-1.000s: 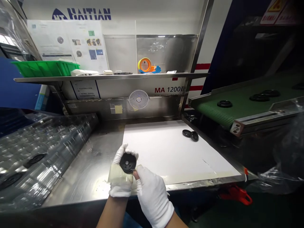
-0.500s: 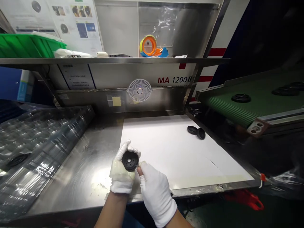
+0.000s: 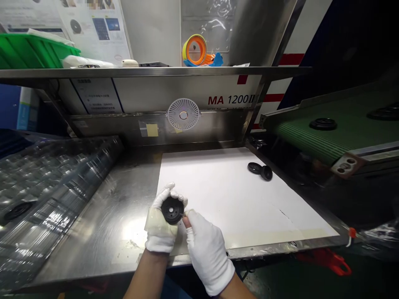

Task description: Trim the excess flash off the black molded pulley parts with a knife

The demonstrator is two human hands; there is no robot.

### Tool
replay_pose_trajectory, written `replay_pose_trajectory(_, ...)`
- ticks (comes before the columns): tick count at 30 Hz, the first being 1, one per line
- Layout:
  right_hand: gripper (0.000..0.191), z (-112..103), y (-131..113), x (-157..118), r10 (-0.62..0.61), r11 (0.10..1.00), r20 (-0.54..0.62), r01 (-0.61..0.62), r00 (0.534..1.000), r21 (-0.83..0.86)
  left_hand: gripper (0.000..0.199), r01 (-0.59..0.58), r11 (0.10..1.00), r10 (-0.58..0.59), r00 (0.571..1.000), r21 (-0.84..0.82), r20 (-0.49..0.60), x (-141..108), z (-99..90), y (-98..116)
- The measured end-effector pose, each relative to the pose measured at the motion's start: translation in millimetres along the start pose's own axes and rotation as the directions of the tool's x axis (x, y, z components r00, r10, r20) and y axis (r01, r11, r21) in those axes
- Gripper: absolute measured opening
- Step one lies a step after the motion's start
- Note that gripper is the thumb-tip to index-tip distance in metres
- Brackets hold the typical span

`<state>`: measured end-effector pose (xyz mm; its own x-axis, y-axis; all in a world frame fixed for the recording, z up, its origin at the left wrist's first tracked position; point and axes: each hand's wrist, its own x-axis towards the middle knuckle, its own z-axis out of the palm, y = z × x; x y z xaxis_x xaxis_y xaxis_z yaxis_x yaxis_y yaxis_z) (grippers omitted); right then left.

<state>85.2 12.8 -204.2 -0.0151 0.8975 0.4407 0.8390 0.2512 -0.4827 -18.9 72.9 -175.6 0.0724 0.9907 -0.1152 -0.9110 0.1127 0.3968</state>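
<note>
The left hand [image 3: 162, 226], in a white glove, is closed around a black round part [image 3: 172, 210], above the near edge of the metal counter [image 3: 102, 224]. The right hand [image 3: 207, 247], also gloved, pinches a small thin tool [image 3: 183, 215] at the rim of this part. Farther, two black pieces [image 3: 260, 170] lie touching on the white sheet [image 3: 212, 187]. Behind stands a round fan [image 3: 183, 114].

The single view looks forward and down from the person's head. It faces the shiny metal surface [image 3: 118, 199] at close range.
</note>
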Motion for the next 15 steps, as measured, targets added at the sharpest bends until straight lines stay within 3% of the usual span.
replay_pose_trajectory(3,0.021,2.7,-4.2,-3.5,-0.015,0.998,0.017,0.014,1.000,0.055,0.014,-0.033,0.998,0.028,0.997,-0.062,-0.074,2.9,2.6,-5.6)
replay_pose_trajectory(6,0.019,3.0,-5.2,-4.3,-0.018,0.995,0.032,0.015,0.999,0.094,0.021,-0.094,0.995,0.094,0.994,-0.014,-0.054,0.0,0.8,-5.1)
replay_pose_trajectory(11,0.020,-1.4,2.1,-2.8,-0.004,0.997,0.036,0.001,0.999,0.082,0.036,0.066,0.981,-0.079,0.995,0.180,0.063,-8.9,-4.1,5.0)
replay_pose_trajectory(15,0.020,-2.4,4.2,-3.4,0.009,0.999,0.023,-0.010,1.000,0.035,0.023,0.023,0.994,-0.030,0.998,0.109,0.061,-6.4,-2.1,3.4)
